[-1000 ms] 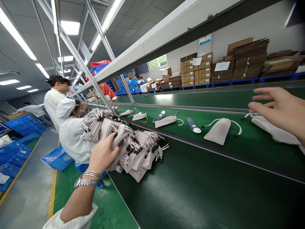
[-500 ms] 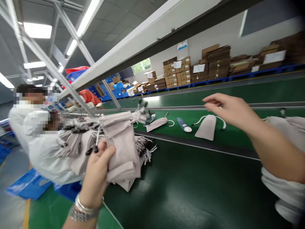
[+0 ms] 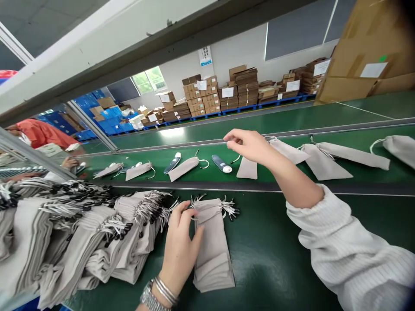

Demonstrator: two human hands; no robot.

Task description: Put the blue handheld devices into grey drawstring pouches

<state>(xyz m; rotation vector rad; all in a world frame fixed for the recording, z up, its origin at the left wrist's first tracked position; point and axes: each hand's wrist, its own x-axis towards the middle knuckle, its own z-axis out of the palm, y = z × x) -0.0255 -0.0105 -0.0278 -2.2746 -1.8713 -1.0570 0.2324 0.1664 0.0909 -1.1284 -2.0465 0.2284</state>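
Note:
My left hand [image 3: 182,244] is open, thumb and fingers apart, at the left edge of a small stack of grey drawstring pouches [image 3: 212,246] on the dark green table. White cords with black ends stick out at the top of that stack. My right hand [image 3: 248,146] hovers over the green conveyor belt, fingers loosely stretched with nothing seen in them. Below it lies a single grey pouch [image 3: 247,168], partly covered by the hand. Left of that pouch is a blue-and-white handheld device [image 3: 222,164]. Another pouch [image 3: 184,168] and a second such device [image 3: 173,163] lie farther left.
Heaped pouches [image 3: 97,229] cover the table's left side. More pouches [image 3: 324,162] lie along the belt to the right. A pale overhead beam [image 3: 106,52] crosses above. Across the belt are stacked cartons [image 3: 201,96] and a large cardboard box [image 3: 366,52]. A co-worker's hand [image 3: 70,163] shows at left.
The view has swung right. My left hand has set the bundle of pouches down on the table and let go of it. My right hand stays over the belt.

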